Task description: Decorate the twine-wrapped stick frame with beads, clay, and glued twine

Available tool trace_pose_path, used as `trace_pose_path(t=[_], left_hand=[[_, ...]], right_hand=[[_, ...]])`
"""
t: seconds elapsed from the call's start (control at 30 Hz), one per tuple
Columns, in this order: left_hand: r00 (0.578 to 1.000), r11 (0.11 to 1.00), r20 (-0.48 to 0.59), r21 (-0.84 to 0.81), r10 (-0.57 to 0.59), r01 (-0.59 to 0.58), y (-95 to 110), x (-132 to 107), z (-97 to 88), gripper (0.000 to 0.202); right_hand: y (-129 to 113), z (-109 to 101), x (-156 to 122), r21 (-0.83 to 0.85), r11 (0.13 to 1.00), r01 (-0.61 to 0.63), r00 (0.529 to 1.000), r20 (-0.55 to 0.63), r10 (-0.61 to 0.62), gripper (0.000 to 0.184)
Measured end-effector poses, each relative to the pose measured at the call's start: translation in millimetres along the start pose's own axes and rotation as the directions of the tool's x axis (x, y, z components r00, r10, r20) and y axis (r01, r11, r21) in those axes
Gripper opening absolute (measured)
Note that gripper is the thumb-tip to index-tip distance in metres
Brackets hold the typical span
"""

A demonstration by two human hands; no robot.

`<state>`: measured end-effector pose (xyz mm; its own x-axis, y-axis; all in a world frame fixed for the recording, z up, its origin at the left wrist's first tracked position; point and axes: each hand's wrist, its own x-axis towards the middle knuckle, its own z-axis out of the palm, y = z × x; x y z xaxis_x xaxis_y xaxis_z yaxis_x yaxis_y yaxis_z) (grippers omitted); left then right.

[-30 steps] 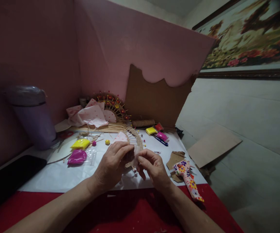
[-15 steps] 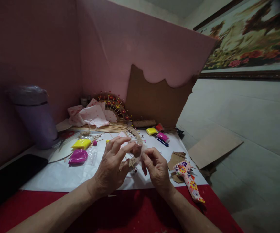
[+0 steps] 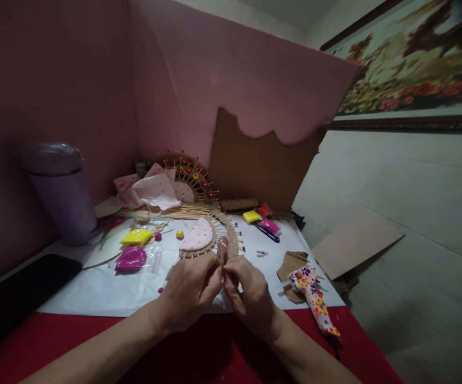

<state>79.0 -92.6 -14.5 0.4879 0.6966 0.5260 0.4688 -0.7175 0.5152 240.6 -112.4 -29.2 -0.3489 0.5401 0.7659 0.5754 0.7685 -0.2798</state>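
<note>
A small packet of brown clay (image 3: pixel 222 246) in clear plastic points away from me, its near end between my fingertips. My left hand (image 3: pixel 193 282) pinches that end from the left, thumb and forefinger pressed together. From the other side, my right hand (image 3: pixel 250 288) grips the same plastic, its fingers curled. Beneath and beyond the packet lies a semicircular twine-and-stick craft piece (image 3: pixel 233 226) with coloured beads on its stick tips. At its centre is a dotted pink half-round pad (image 3: pixel 199 234). My hands hide its near part.
Yellow clay (image 3: pixel 136 237) and magenta clay (image 3: pixel 130 258) lie left, by a dark flat object (image 3: pixel 31 280) and purple tumbler (image 3: pixel 65 197). A flowered glue gun (image 3: pixel 315 298) rests right on cardboard. Behind stand a finished-looking beaded fan (image 3: pixel 191 173), twine roll (image 3: pixel 239 204) and cardboard sheet (image 3: pixel 263 165).
My left hand has lowered and closed from spread fingers to a pinch on the packet. Both hands have come together nearer me, uncovering the pink pad and a small pale clip-like thing.
</note>
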Motion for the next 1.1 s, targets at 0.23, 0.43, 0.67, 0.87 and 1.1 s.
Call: trace_pose_path(t=[0.23, 0.43, 0.67, 0.87, 1.1], left_hand=[[0.999, 0.999, -0.021, -0.030, -0.032, 0.032, -3.3, -0.4, 4.6, 0.016], [1.000, 0.994, -0.001, -0.109, -0.026, 0.026, -3.3, 1.6, 1.0, 0.021], [0.999, 0.992, -0.032, -0.122, 0.035, -0.038, -5.4, 0.6, 2.5, 0.012], [0.999, 0.999, -0.039, -0.043, 0.017, -0.019, -10.4, 0.8, 8.9, 0.006], [0.999, 1.000, -0.035, 0.005, 0.002, -0.002, -9.0, -1.7, 5.0, 0.006]], right_hand=[[1.3, 1.9, -1.3, -0.009, 0.999, -0.033, 0.999, 0.009, 0.033, 0.014], [1.2, 3.3, -1.4, 0.042, 0.998, -0.036, 0.999, -0.009, 0.036, 0.017], [2.1, 3.5, -1.0, 0.087, 0.994, -0.068, 0.998, -0.011, 0.069, 0.014], [4.7, 3.0, -0.1, 0.156, 0.978, -0.136, 0.991, 0.015, 0.135, 0.010], [5.0, 6.2, 1.1, 0.144, 0.983, -0.117, 0.993, 0.017, 0.116, 0.009]])
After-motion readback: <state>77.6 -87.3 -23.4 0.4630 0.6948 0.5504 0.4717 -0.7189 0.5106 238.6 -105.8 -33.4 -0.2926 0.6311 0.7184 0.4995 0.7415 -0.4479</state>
